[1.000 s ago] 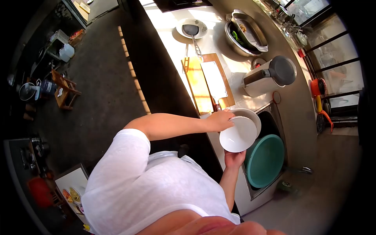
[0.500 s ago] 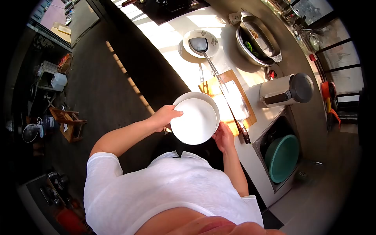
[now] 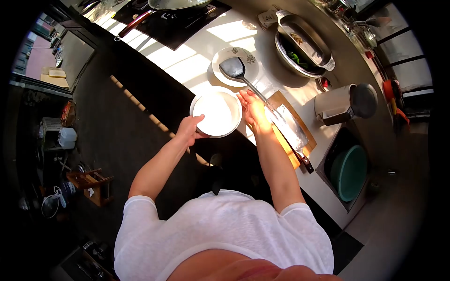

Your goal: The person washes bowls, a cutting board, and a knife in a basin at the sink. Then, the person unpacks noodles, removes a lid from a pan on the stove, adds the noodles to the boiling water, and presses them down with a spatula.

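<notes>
My left hand (image 3: 190, 129) grips the near-left rim of a round white bowl (image 3: 216, 112), thumb over the edge. Sunlight washes out its inside, so I cannot tell what it holds. Close to the bowl's right side is my right hand (image 3: 253, 110), fingers stretched out; whether they touch the wall is unclear. Just beyond, a spatula (image 3: 233, 68) rests with its metal head on a patterned white plate (image 3: 253, 77) and its handle over a wooden cutting board (image 3: 280, 99). A cleaver (image 3: 291, 129) lies on that board, brown handle towards me.
At the top, a pan (image 3: 178, 3) sits on a black stove (image 3: 176, 33). To the right are a metal basin (image 3: 307, 71) with green vegetables, an oblong metal tray (image 3: 323, 49), a lidded metal container (image 3: 333, 104) and a teal basin (image 3: 351, 173) in the sink. A wooden stool (image 3: 93, 185) stands left.
Both hands and the bowl have moved forward, towards the stove. My right hand has shifted up along the bowl's side, its fingers straighter. The view has shifted, showing more of the stove and pan.
</notes>
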The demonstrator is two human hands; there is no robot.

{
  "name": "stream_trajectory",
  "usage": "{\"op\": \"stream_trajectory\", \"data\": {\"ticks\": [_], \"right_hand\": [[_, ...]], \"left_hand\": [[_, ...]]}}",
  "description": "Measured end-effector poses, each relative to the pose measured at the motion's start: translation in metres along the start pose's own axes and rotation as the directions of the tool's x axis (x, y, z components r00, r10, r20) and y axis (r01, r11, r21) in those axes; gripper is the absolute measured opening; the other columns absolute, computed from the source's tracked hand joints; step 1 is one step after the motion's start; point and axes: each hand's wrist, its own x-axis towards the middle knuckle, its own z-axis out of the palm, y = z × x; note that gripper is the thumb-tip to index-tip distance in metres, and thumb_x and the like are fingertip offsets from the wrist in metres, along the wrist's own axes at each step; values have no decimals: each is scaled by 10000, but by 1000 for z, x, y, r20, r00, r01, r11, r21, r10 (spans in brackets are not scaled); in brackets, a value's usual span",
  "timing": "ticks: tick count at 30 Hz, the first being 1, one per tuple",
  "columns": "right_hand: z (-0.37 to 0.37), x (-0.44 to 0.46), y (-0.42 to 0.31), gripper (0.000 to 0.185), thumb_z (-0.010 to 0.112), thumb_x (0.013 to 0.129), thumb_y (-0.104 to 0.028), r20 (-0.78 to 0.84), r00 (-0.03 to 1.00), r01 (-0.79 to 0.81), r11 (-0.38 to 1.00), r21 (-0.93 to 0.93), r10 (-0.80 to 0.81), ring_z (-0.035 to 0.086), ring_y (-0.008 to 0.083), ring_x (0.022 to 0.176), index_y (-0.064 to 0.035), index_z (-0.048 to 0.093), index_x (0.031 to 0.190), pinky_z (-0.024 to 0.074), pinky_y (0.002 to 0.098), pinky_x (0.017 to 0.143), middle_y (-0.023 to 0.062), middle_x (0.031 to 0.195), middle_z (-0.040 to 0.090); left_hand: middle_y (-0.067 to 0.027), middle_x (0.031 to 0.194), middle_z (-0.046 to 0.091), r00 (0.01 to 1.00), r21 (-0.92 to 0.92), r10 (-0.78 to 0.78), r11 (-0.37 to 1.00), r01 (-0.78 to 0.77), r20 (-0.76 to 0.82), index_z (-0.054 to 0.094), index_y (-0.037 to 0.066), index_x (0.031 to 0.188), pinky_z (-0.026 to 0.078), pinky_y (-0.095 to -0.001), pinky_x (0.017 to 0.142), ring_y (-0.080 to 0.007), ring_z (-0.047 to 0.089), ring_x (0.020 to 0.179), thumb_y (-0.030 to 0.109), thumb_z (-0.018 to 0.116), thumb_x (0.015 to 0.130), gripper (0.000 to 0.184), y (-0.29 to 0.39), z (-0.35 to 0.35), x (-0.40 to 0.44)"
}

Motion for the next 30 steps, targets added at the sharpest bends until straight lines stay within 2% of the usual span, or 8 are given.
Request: {"op": "stream_trajectory", "data": {"ticks": [5,10,12,15,19,24,26,30], "right_hand": [[-1,42,9,305,399,786,32,248,965,51,986,161,-91,487,165,997,13,472,1081,356,324,922,72,1096,527],[21,35,-22,388,432,803,-108,78,997,-37,996,84,30,487,121,966,-159,444,1187,332,272,803,-38,1167,509],[19,40,-28,474,426,818,-107,113,992,42,997,64,-49,442,158,1119,-79,343,1283,266,398,922,27,1271,438],[15,25,-35,557,517,815,-184,5,994,110,990,-88,-110,466,162,1070,-13,300,1299,378,288,776,72,1210,476],[-44,-47,-31,397,483,845,-84,211,933,321,939,-121,-292,449,190,1114,32,383,1211,371,271,907,123,1197,480],[-175,-152,-38,362,610,735,-76,-5,784,294,378,-878,-621,504,269,1018,-18,527,1082,392,356,877,145,1056,557],[-229,-169,-39,417,661,658,-69,216,619,285,-40,-958,-755,491,314,1009,-41,541,1056,375,399,870,137,1066,547],[-256,-189,-55,450,691,646,-105,130,788,86,-102,-991,-602,505,292,994,-55,533,1064,395,396,845,111,1108,517]], "left_hand": [[-183,1091,517,1000,4,-20,1000,20,-18,368,-60,1181,499,-444,748,-282,559,945,199,477,856,429,4,1,15],[-170,1125,505,999,23,-28,999,28,-21,367,-37,1194,465,-481,806,-288,533,1001,210,477,856,434,8,6,25],[-166,1128,504,999,25,-13,1000,14,-34,368,-31,1194,463,-489,799,-295,536,990,217,484,854,437,8,10,29],[-159,1143,494,997,11,8,1000,-7,-78,388,0,1180,457,-485,790,-292,523,1009,235,492,849,419,10,20,37],[-124,1108,517,994,13,6,1000,-5,-105,420,39,1143,501,-400,685,-249,542,953,254,467,851,367,16,29,52],[-109,1084,506,996,54,39,998,-35,-76,422,69,1111,489,-319,581,-224,538,907,313,444,834,370,23,38,53],[-96,1081,502,991,74,69,995,-60,-116,418,74,1115,477,-303,577,-216,534,903,346,437,838,388,16,46,46],[-93,1090,484,967,-20,204,978,-209,-151,389,93,1148,472,-309,596,-215,520,933,398,427,853,426,-8,44,45]]}}
